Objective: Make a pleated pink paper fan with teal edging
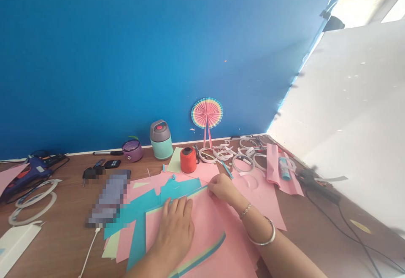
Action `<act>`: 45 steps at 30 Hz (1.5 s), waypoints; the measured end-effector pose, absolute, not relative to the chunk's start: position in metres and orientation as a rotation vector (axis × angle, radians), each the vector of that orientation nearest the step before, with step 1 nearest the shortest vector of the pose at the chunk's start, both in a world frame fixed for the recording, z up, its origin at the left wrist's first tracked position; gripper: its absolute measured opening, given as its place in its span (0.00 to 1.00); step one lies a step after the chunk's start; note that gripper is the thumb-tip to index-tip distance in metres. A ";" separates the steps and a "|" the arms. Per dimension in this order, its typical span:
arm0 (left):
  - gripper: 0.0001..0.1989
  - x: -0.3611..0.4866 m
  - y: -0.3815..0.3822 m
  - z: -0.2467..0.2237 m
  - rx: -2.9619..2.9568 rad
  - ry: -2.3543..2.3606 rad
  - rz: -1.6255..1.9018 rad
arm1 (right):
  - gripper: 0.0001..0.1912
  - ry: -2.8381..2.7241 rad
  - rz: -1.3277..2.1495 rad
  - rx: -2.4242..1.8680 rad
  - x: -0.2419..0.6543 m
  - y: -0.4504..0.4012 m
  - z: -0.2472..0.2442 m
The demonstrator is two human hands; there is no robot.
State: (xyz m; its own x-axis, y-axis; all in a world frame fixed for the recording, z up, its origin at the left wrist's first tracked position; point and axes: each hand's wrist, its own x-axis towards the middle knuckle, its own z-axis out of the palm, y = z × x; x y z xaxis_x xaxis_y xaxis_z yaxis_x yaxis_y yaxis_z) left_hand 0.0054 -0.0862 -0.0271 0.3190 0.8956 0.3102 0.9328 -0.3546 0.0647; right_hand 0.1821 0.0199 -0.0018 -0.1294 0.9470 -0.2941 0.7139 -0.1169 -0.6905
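My left hand (pixel 175 229) lies flat on a pink paper sheet (pixel 205 221), its fingertips near the far edge. That edge carries a narrow yellow and blue strip, and a similar curved strip (pixel 205 253) runs along the near side. The fingers of my right hand (pixel 223 188) are pinched together at the sheet's far right corner; the fingertips partly hide the paper there. Under and around the sheet lie blue paper pieces (pixel 144 204) and more pink paper. A red thread spool (pixel 188 160) stands just beyond my hands.
A round pleated paper fan (pixel 207 113) leans on the blue wall. Behind the papers stand a turquoise flask (pixel 161 145) and a purple pot (pixel 132 150). Tape rolls (pixel 243 163) clutter the right back. A blue glue gun (pixel 34 170) and a blurred phone-like slab (pixel 110 198) lie left.
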 end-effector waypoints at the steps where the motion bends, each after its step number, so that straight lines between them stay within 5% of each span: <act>1: 0.19 0.005 -0.086 -0.027 -2.436 -1.715 -0.446 | 0.10 -1.844 1.071 -1.850 0.184 0.021 -0.002; 8: 0.17 -0.003 -0.082 -0.026 -2.491 -1.653 -0.437 | 0.16 -1.693 0.743 -2.011 0.221 0.036 0.013; 14: 0.19 -0.018 -0.072 -0.016 -2.647 -1.477 -0.417 | 0.08 -1.870 -0.015 -1.769 0.219 0.034 0.014; 18: 0.19 -0.030 -0.066 -0.012 -2.711 -1.438 -0.421 | 0.15 -2.207 0.491 -1.360 0.209 0.028 0.011; 22: 0.19 -0.032 -0.065 -0.013 -2.667 -1.459 -0.494 | 0.08 -2.231 1.074 -1.375 0.197 0.018 0.004; 27: 0.18 -0.033 -0.063 -0.015 -2.552 -1.536 -0.728 | 0.14 -2.179 1.072 -1.283 0.187 0.014 -0.002; 33: 0.21 -0.066 -0.046 -0.010 -1.875 -1.920 -1.509 | 0.11 -1.606 1.062 -0.919 0.191 0.023 0.005; 39: 0.28 -0.079 -0.038 -0.006 -1.843 -2.472 -2.363 | 0.13 -1.401 1.093 -0.938 0.192 0.025 -0.002; 45: 0.24 -0.083 -0.037 -0.007 -1.831 -2.452 -2.741 | 0.09 -1.528 1.276 -1.022 0.195 0.022 0.006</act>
State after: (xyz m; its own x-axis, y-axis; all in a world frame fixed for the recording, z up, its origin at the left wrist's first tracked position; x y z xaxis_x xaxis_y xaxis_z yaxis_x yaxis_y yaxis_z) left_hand -0.0832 -0.0367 -0.0073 -0.2565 0.9662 -0.0248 -0.1319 -0.0096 0.9912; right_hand 0.1946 0.0219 0.0061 -0.2809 0.9528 0.1150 0.0564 0.1360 -0.9891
